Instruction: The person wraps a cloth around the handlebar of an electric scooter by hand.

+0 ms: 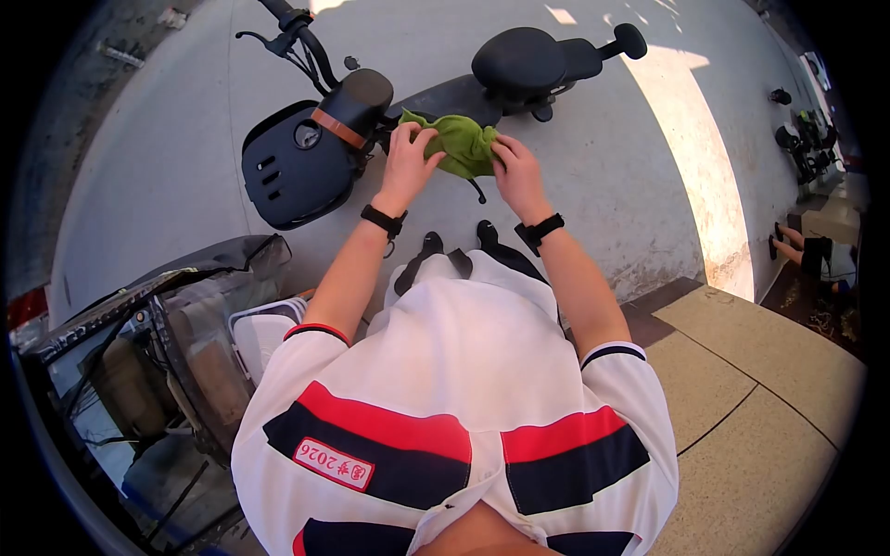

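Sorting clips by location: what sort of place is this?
Outdoors, probably a paved yard or roadside: a scooter on pale concrete ground, a bright strip of sunlight across it, and tan paving tiles nearby.

Pale concrete floor (pixel 176 139) is spreading beneath and beyond the left hand (pixel 406 165) and the right hand (pixel 519 176). Well right of the right hand, a strip of sunlight (pixel 700 157) is crossing it. On that side, nearer the body, tan tiles (pixel 769 343) are meeting a dark brown border (pixel 672 301). Far beyond the left hand, rougher, darker ground (pixel 130 46) is lying in shade. Nearer the body on the left, a dark frame (pixel 187 380) with see-through panels is standing.
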`<state>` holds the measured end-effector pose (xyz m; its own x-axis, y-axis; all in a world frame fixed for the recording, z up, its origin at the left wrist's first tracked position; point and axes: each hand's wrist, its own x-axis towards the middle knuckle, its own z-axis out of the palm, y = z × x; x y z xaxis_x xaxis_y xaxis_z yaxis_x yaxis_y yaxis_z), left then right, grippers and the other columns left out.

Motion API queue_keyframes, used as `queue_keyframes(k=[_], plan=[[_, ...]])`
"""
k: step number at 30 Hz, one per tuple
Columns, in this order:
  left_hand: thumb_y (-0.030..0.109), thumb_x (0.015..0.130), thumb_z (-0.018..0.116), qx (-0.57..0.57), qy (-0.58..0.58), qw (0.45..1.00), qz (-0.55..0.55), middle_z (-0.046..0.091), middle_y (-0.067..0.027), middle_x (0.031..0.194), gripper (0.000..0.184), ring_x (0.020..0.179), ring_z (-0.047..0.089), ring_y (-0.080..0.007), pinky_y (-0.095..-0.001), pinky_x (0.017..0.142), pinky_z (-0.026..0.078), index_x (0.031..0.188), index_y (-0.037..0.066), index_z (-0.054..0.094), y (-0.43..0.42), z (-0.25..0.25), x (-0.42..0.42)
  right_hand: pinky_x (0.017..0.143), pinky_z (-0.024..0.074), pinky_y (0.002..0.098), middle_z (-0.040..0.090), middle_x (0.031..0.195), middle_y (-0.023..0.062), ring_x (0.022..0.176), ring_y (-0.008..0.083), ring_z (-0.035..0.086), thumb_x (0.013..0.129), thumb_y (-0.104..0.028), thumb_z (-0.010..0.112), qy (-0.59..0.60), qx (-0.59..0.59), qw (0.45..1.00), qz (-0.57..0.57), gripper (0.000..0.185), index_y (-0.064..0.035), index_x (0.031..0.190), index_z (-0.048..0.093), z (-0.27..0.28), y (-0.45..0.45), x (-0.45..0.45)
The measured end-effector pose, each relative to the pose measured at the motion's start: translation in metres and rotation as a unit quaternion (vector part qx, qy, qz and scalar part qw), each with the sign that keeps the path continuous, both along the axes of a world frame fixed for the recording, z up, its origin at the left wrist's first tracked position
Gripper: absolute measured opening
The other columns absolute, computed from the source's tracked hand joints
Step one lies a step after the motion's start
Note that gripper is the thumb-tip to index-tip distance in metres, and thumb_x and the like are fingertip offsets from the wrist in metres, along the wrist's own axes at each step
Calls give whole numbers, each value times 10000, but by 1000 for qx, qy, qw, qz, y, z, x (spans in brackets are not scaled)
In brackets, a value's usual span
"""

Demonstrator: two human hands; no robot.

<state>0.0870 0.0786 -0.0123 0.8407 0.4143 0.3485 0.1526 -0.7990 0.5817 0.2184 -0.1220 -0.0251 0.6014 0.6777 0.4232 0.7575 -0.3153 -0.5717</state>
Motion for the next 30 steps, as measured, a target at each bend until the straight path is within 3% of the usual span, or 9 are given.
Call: queue_keyframes(k=[3,7,12,16,21,27,30], plan=[[132,771,829,2,-2,1000,-26,588,-121,1174,431,1164,549,-343,-429,985,476,1153,45,651,1,4,1,903,544,414,665,1169,139,1070,341,642,786,11,704,-18,25,999,26,306,-41,1088,703,6,1,1],[88,759,814,5,-3,999,-40,624,-109,1155,415,1127,584,-329,-409,964,491,1139,43,655,1,12,-1,898,545,400,612,1217,138,1064,329,641,813,2,710,64,58,995,50,303,-28,1114,683,20,10,-4],[10,774,747,-42,-31,998,-30,644,-115,1049,215,1058,608,-337,-407,920,504,977,25,676,0,7,-5,887,541,398,552,1264,151,1062,320,640,866,-67,721,89,89,991,46,310,-19,1166,656,13,13,-5],[-39,785,698,-35,-85,995,-31,655,-121,988,92,1024,620,-337,-414,896,503,864,0,674,-5,1,-10,869,537,421,592,1228,167,1075,350,635,892,-118,709,96,68,993,12,339,-16,1208,643,-7,14,9],[-41,788,691,-22,-65,997,-28,661,-117,999,99,1036,615,-336,-414,904,502,875,3,674,-6,4,-21,864,530,441,697,1113,180,1014,384,660,906,-132,690,124,-40,991,24,372,-34,1260,630,-10,2,15],[-33,788,709,-9,-39,999,-11,655,-118,1074,194,1091,596,-331,-410,941,495,974,16,687,-10,3,-21,830,545,427,712,1081,180,989,377,670,882,-132,724,80,18,996,31,302,-26,1163,686,-13,-6,17],[-12,783,722,-8,-48,998,-28,652,-112,1107,247,1105,591,-326,-411,954,495,1025,27,698,-13,4,-17,791,543,425,705,1017,173,937,381,664,863,-108,742,89,75,993,23,196,-9,1025,695,-11,-9,17]])
